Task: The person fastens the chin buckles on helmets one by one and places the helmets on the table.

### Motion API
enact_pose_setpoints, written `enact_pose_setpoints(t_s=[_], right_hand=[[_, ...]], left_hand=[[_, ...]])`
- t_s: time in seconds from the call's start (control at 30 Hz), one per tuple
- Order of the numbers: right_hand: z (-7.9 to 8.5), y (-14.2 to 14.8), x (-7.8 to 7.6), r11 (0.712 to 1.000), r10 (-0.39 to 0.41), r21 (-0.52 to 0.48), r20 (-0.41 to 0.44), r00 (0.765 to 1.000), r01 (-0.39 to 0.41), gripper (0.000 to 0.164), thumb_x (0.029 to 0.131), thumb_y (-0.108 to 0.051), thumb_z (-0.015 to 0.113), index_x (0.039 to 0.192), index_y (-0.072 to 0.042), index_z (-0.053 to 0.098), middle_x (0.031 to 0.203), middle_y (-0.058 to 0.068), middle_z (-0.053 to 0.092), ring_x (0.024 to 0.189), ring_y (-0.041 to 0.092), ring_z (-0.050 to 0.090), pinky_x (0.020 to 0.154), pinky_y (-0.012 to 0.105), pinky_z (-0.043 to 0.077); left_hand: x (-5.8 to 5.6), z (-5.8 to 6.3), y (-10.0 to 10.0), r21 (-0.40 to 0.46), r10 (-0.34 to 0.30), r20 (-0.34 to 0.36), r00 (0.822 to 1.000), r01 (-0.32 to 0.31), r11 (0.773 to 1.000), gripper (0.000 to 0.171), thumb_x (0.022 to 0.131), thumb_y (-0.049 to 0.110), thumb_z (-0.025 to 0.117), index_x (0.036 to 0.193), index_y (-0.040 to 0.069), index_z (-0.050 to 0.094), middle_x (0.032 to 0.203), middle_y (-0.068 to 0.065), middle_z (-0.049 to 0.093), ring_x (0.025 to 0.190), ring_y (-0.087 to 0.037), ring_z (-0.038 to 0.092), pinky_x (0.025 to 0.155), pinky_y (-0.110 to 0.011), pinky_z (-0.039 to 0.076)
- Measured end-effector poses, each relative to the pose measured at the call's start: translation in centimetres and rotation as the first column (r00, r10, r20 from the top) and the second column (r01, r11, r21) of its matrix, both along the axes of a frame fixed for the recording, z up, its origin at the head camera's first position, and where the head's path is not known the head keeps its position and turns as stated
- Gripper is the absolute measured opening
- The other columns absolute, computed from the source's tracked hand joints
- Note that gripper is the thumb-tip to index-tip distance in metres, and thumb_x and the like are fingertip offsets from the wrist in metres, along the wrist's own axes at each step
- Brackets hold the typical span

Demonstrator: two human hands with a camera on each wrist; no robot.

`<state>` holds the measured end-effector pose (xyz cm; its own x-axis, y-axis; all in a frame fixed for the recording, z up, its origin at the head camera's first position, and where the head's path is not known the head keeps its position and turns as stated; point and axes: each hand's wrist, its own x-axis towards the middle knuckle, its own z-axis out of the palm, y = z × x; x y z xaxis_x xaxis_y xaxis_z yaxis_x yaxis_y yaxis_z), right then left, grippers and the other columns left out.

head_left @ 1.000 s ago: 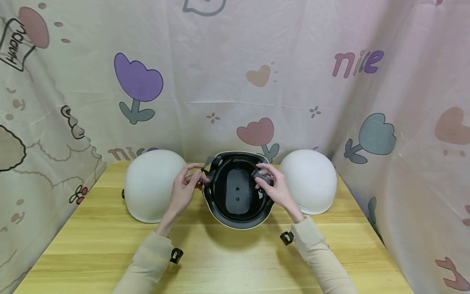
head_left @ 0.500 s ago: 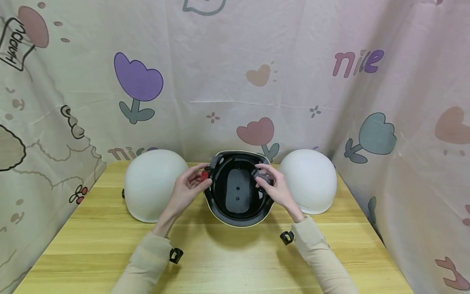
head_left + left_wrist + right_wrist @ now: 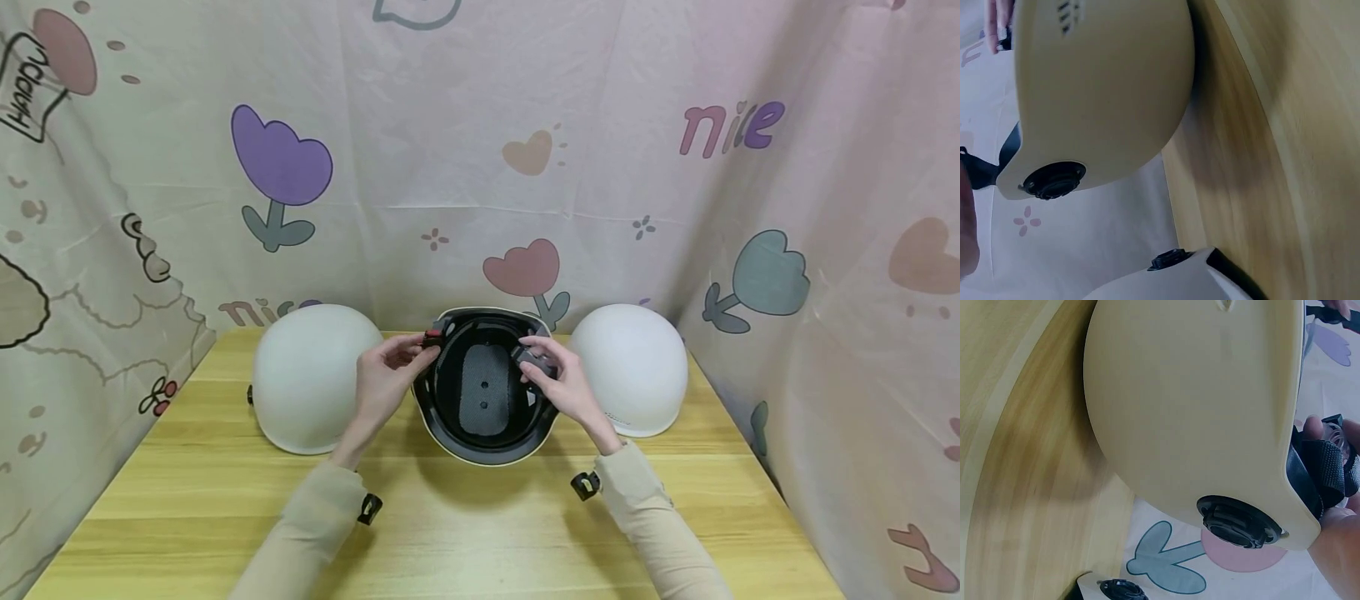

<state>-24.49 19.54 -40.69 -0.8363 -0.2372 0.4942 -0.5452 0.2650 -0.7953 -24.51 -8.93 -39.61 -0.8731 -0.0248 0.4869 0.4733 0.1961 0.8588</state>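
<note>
A cream helmet (image 3: 483, 456) lies upside down at mid-table, its black padded inside (image 3: 484, 392) facing up. At its left rim my left hand (image 3: 378, 379) pinches a dark strap with a small red-and-black buckle (image 3: 432, 336). In the left wrist view, the black strap (image 3: 979, 172) runs from the fingers to the rim. My right hand (image 3: 566, 383) grips a folded dark strap bundle (image 3: 536, 362) at the right rim. The right wrist view shows the bundle's woven webbing (image 3: 1324, 472) between thumb and fingers, beside a clear ring-like piece (image 3: 1335, 435).
White helmets stand dome-up on either side, one on the left (image 3: 315, 379) and one on the right (image 3: 630, 371). Beneath them is a wooden table (image 3: 480, 542). A patterned cloth (image 3: 420, 150) hangs behind. Round black knobs (image 3: 1238, 520) stick out from the middle helmet's sides.
My left hand has shifted slightly up and right, closer to the helmet's rim. The red buckle, lower and further left half a second ago, now sits at the rim. My right hand stays nearly still.
</note>
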Motion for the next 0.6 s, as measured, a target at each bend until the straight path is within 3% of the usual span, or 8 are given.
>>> enact_pose_setpoints(t_s=[0.13, 0.23, 0.33, 0.47, 0.6], right_hand=[[0.0, 0.0, 0.0, 1.0, -0.005, -0.005, 0.019, 1.0, 0.005, 0.036, 0.093, 0.004, 0.065, 0.128, 0.008, 0.058, 0.093, 0.027, 0.067, 0.072, 0.01, 0.069, 0.071, 0.02, 0.055], [0.0, 0.0, 0.1, 1.0, -0.007, -0.015, 0.029, 1.0, 0.008, 0.036, 0.093, 0.004, 0.065, 0.129, 0.008, 0.058, 0.094, 0.028, 0.066, 0.072, 0.007, 0.068, 0.069, 0.019, 0.055], [0.0, 0.1, 0.1, 1.0, -0.005, -0.025, 0.026, 1.0, 0.006, 0.037, 0.093, 0.005, 0.065, 0.129, 0.008, 0.058, 0.094, 0.028, 0.066, 0.073, 0.005, 0.067, 0.068, 0.019, 0.055], [-0.2, 0.1, 0.0, 1.0, 0.002, -0.03, 0.013, 1.0, -0.002, 0.037, 0.093, 0.006, 0.064, 0.129, 0.009, 0.057, 0.094, 0.029, 0.066, 0.073, 0.005, 0.067, 0.067, 0.019, 0.054], [-0.3, 0.1, 0.0, 0.999, 0.008, -0.049, 0.011, 1.0, -0.007, 0.037, 0.093, 0.006, 0.063, 0.129, 0.009, 0.057, 0.093, 0.029, 0.065, 0.074, 0.006, 0.068, 0.069, 0.019, 0.054]], left_hand=[[-0.7, 0.1, 0.6, -0.096, 0.027, -0.141, 0.99, -0.04, 0.995, 0.019, 0.086, 0.014, 0.081, 0.099, 0.003, 0.073, 0.093, -0.013, 0.062, 0.087, -0.025, 0.057, 0.081, -0.024, 0.045], [-1.1, 0.4, 1.0, -0.152, -0.037, -0.195, 0.98, 0.007, 0.988, 0.018, 0.089, 0.011, 0.077, 0.1, 0.002, 0.066, 0.117, -0.015, 0.066, 0.115, -0.032, 0.059, 0.103, -0.036, 0.045], [-1.4, 0.9, 1.3, -0.212, -0.119, -0.18, 0.976, 0.079, 0.974, 0.017, 0.094, 0.012, 0.072, 0.101, 0.005, 0.059, 0.13, -0.013, 0.069, 0.134, -0.03, 0.057, 0.117, -0.048, 0.039], [-1.8, 1.3, 1.7, -0.262, -0.205, -0.112, 0.972, 0.17, 0.95, 0.016, 0.098, 0.013, 0.066, 0.105, 0.005, 0.054, 0.12, -0.014, 0.074, 0.123, -0.028, 0.065, 0.112, -0.05, 0.044], [-2.2, 1.3, 2.0, -0.288, -0.286, -0.07, 0.956, 0.255, 0.923, 0.016, 0.101, 0.011, 0.059, 0.106, 0.001, 0.048, 0.116, -0.016, 0.075, 0.115, -0.029, 0.069, 0.091, -0.035, 0.051]])
